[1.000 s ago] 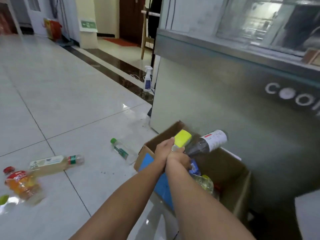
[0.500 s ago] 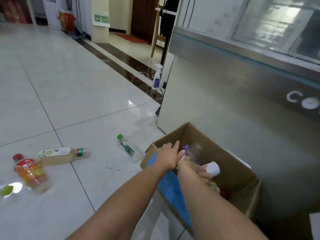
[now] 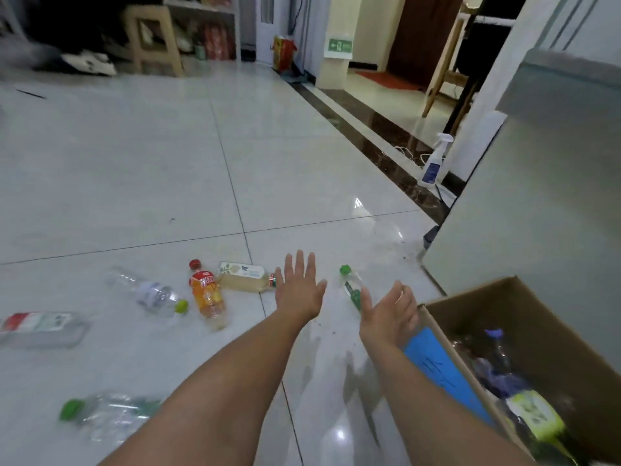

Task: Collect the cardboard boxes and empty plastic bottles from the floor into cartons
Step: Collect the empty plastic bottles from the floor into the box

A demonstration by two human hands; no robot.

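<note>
Both my hands are stretched out over the tiled floor, fingers spread and holding nothing. My left hand (image 3: 300,288) hovers just right of a pale yellow bottle (image 3: 244,277) lying on its side. My right hand (image 3: 389,311) is over a small clear bottle with a green cap (image 3: 350,286). An orange bottle with a red cap (image 3: 206,294) and a clear bottle with a lime cap (image 3: 151,293) lie further left. The brown carton (image 3: 524,334) at the right holds several bottles, among them one with a yellow-green label (image 3: 534,419).
More bottles lie at the left edge (image 3: 40,327) and near my left forearm (image 3: 107,413). A grey freezer cabinet (image 3: 531,196) stands behind the carton, with a spray bottle (image 3: 434,163) beside it. A wooden stool (image 3: 153,38) and shelves are far back.
My hands let go of the bottles into the carton and swung left, out over the floor, now spread above the bottles lying there. The view has turned left.
</note>
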